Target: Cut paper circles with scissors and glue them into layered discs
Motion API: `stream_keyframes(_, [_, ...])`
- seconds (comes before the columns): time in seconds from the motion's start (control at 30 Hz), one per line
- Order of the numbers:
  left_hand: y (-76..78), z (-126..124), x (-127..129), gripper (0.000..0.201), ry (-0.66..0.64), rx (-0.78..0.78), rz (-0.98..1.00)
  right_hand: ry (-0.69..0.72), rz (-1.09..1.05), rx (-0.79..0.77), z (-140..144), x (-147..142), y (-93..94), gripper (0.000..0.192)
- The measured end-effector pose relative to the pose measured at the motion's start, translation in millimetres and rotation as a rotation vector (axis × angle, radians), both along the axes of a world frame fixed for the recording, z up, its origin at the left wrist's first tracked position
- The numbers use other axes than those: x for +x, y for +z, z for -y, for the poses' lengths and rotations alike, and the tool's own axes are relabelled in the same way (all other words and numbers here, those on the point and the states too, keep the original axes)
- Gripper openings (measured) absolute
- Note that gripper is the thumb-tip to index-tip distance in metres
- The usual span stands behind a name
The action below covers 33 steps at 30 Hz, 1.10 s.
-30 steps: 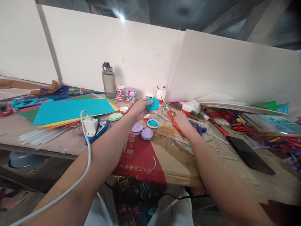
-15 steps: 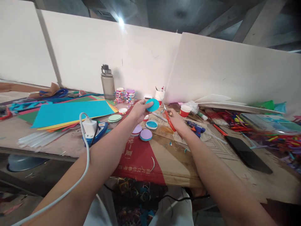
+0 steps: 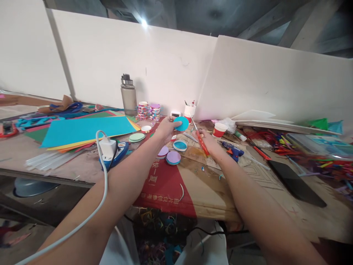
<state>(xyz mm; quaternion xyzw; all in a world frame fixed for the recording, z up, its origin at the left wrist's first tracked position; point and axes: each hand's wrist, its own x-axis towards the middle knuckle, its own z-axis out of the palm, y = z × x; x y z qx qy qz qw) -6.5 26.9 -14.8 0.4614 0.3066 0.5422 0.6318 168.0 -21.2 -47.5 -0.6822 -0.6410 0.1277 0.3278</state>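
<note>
Pinched between thumb and fingers of my left hand (image 3: 167,129) is a blue paper disc (image 3: 182,124), held up over the table. My right hand (image 3: 208,142) grips red-handled scissors (image 3: 202,142), their blades pointing up and away, just right of the disc and apart from it. Below the hands lies a white-rimmed round piece with a blue centre (image 3: 180,145). Two purple-topped discs (image 3: 173,157) rest to its left on the red part of the cardboard. Light green discs (image 3: 136,137) are stacked left of my left wrist.
Coloured paper sheets (image 3: 88,130), a power strip with a white plug (image 3: 108,147) and a bottle (image 3: 128,96) stand left. To the right are a paper cup (image 3: 220,130), a blue glue gun (image 3: 234,151), a black phone (image 3: 296,183) and a plastic case (image 3: 320,145). A white cable crosses my left forearm.
The whole view has shifted slightly, moving things a little rightward. The scissors have turned in my right hand and look narrower. My left hand keeps the blue disc.
</note>
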Motion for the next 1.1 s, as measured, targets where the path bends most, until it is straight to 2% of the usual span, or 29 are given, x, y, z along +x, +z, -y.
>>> stream_keyframes(0.1, [-2.1, -1, 1, 0.031, 0.007, -0.053, -0.069, -0.113, 0.181, -0.108, 3, 3, 3.1, 0.042])
stream_keyframes(0.23, [-4.5, -2, 0, 0.018, 0.051, -0.063, -0.196, -0.185, 0.367, -0.156, 9, 2, 5.2, 0.049])
stream_keyframes(0.33, [-8.2, -5, -1, 0.016, 0.05, -0.017, -0.291, -0.174, 0.463, -0.205, 13, -1, 5.5, 0.05])
stream_keyframes(0.47, [-14.2, -6, -1, 0.013, 0.014, 0.054, -0.385, -0.085, 0.579, -0.293, 16, -5, 7.9, 0.051])
stream_keyframes(0.53, [-16.0, -6, 0, 0.012, -0.008, 0.068, -0.4, -0.076, 0.62, -0.274, 18, -7, 11.3, 0.049])
stream_keyframes(0.63, [-17.0, -3, 2, 0.013, -0.044, 0.084, -0.415, -0.029, 0.544, -0.09, 21, -9, 16.5, 0.052])
stream_keyframes(0.73, [-16.2, -1, 4, 0.016, -0.06, 0.114, -0.443, 0.148, 0.386, 0.073, 20, -10, 16.9, 0.068])
stream_keyframes(0.8, [-15.0, 1, 5, 0.019, -0.095, 0.137, -0.479, 0.199, 0.328, 0.11, 19, -11, 15.0, 0.074])
stream_keyframes(0.97, [-14.9, 4, 7, 0.019, -0.16, 0.17, -0.508, 0.242, 0.246, 0.156, 15, -10, 11.9, 0.059])
stream_keyframes(1.1, [-16.7, 6, 9, 0.029, -0.187, 0.181, -0.469, 0.239, 0.219, 0.134, 13, -6, 10.0, 0.061])
